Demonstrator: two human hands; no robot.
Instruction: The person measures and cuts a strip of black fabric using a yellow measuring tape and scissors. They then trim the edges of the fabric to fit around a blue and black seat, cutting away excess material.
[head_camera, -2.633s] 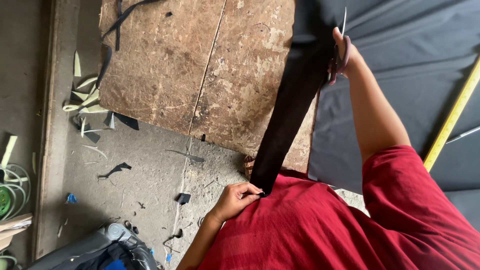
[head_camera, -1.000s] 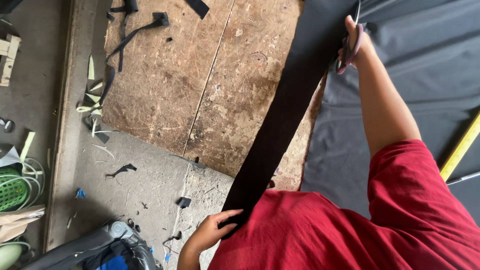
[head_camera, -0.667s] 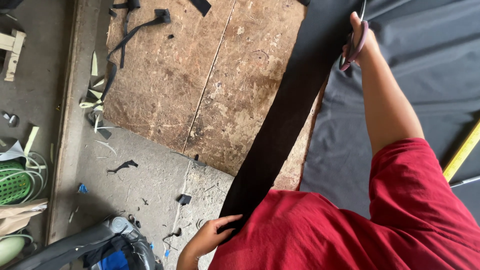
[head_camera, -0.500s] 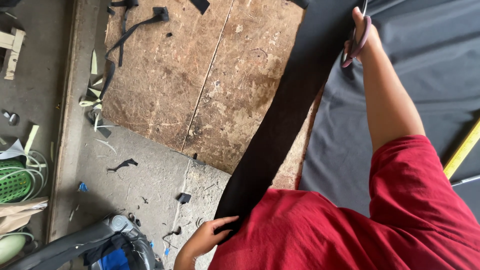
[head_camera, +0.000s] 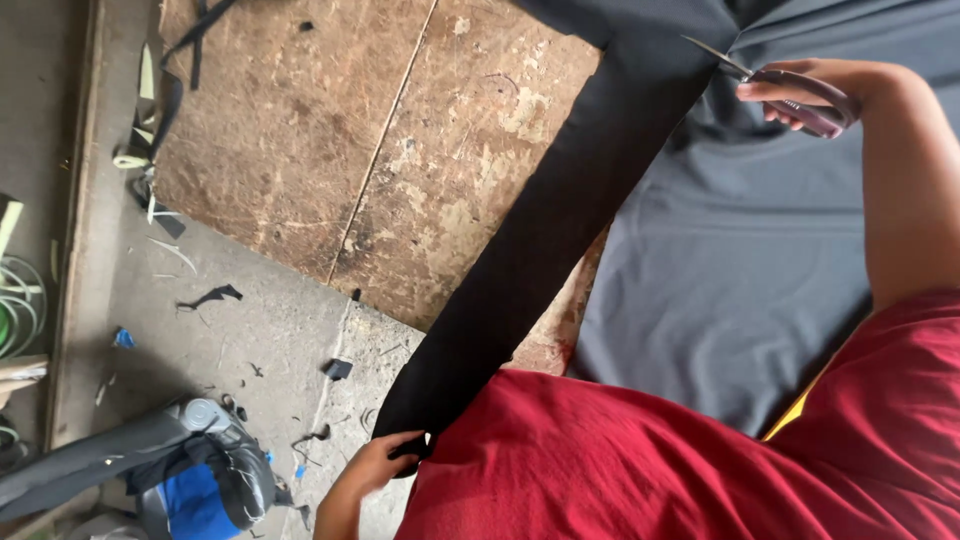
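The left hand (head_camera: 375, 462) pinches the near end of a black fabric strip (head_camera: 545, 235) over the wooden board (head_camera: 330, 150); the right hand (head_camera: 810, 90) grips scissors (head_camera: 765, 75) at the strip's far end.

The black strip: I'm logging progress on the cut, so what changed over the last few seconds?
The right hand with the scissors has moved further up the dark fabric, so the black strip is longer. The left hand still grips the strip's lower end.
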